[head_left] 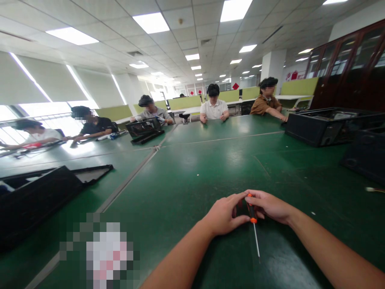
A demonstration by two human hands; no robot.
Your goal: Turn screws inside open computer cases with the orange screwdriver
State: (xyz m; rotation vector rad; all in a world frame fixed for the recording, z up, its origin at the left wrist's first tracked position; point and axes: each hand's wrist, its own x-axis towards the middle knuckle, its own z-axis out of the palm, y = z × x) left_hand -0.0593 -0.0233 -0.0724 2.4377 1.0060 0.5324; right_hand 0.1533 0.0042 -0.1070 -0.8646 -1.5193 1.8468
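A screwdriver (252,210) with a black and orange handle is between my two hands, above the green table (180,192). Its thin metal shaft points down toward me, and the tip is free. My left hand (223,214) pinches the handle from the left, index fingertip at the butt end and thumb low by the orange collar. From the other side, my right hand (272,204) has its thumb and fingers closed on the upper handle. Some of the right fingers are hidden behind the handle.
Black computer cases (327,126) stand at the right; another black case (45,196) lies at the left. A further case (146,128) sits across the table. Several people work around it. A blurred-out pale item (106,255) lies at lower left, a small connector (371,189) at right.
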